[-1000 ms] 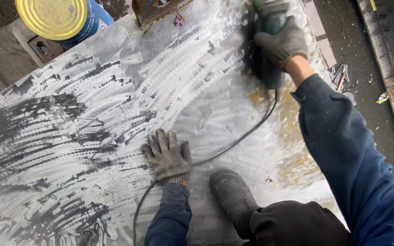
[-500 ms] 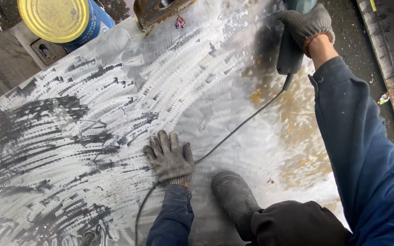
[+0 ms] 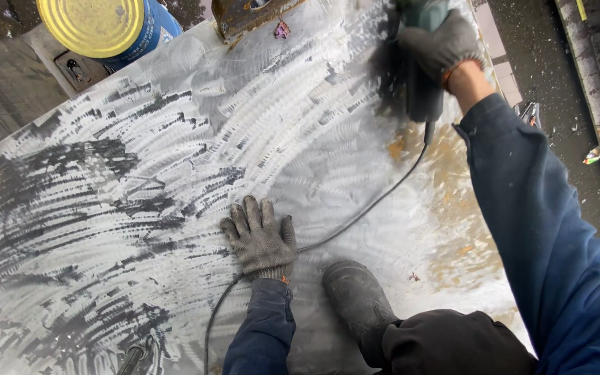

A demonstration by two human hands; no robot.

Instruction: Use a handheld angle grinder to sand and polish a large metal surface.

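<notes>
1. Both hands wear grey knit gloves. We note our left hand pressed flat on the metal sheet, fingers spread and released, grasping nothing.
2. We note our right hand clenched around the body of a dark power grinder, held at the far right part of the sheet, near its upper edge.
3. We observe the grinder's working end blurred against the metal; its disc cannot be made out.
4. We trace a black cord from the grinder's rear down across the sheet, passing just beside the left hand's wrist and running off toward the lower edge of the view.
5. We record the sheet as scuffed bright in curved swirl marks, with dark unground patches at left and rust-brown staining at right, below the grinder.
6. We note a dark rubber boot planted on the sheet, just right of the left forearm.
7. We see a blue drum with a yellow lid beyond the sheet's upper left edge.
8. We note blue sleeves on both arms.
</notes>
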